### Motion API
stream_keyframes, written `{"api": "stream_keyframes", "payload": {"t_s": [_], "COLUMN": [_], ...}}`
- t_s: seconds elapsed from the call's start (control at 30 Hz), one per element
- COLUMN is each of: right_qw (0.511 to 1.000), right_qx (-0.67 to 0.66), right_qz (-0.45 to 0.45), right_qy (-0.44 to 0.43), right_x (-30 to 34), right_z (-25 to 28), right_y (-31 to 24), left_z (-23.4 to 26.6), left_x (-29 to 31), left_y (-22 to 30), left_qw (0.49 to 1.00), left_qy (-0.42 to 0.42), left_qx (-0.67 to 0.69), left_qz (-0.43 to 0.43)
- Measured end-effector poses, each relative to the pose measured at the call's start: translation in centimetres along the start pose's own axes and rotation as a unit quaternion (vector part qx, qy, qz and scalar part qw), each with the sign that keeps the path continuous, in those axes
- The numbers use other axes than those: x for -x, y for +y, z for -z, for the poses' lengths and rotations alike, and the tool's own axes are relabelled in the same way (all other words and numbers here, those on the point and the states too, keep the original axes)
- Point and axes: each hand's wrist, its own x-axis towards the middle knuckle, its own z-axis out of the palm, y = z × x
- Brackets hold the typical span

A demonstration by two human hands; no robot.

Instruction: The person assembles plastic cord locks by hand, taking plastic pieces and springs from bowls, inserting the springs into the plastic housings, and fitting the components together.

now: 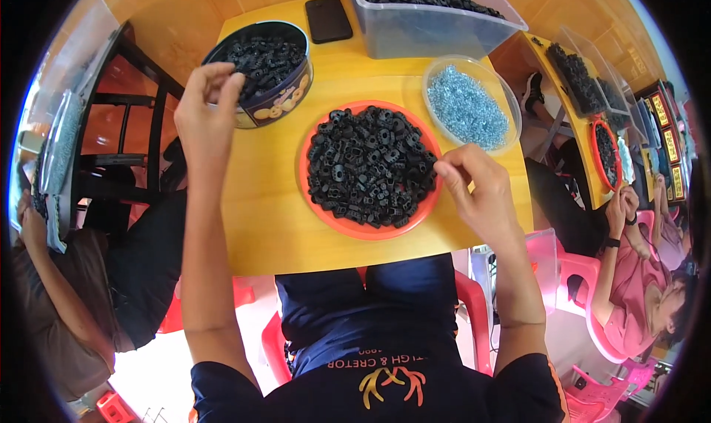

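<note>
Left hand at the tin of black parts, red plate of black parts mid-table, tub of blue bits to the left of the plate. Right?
One slip: the tub of blue bits is to the right of the plate, per the head view. Left hand, tin: fine.

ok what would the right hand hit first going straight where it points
The right hand would likely meet the black parts on the red plate, though depth is unclear.

Before you, small black plastic pieces point(370, 167) lie heaped in a round orange-red plastic tray point(355, 232) and a dark round printed tin point(283, 104) farther left.
</note>
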Motion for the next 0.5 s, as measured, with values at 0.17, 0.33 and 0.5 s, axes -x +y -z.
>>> {"api": "stream_keyframes", "payload": {"t_s": [0.17, 0.33, 0.5], "right_qw": [0.999, 0.992, 0.985], "right_qx": [-0.009, 0.011, 0.089], "right_qz": [0.041, 0.084, 0.096], "right_qy": [-0.030, -0.099, -0.112], "right_x": [0.3, 1.3, 2.0], "right_z": [0.3, -0.8, -2.6], "right_y": [0.2, -0.9, -2.2], "left_z": [0.5, -0.1, -0.5], "left_x": [-0.6, 4.4, 9.8], "left_y": [-1.2, 3.0, 6.7], "left_qw": [0.984, 0.981, 0.986], "left_qy": [-0.031, -0.030, -0.078], "left_qx": [-0.146, -0.101, -0.054], "left_qz": [-0.102, -0.164, -0.138]}}
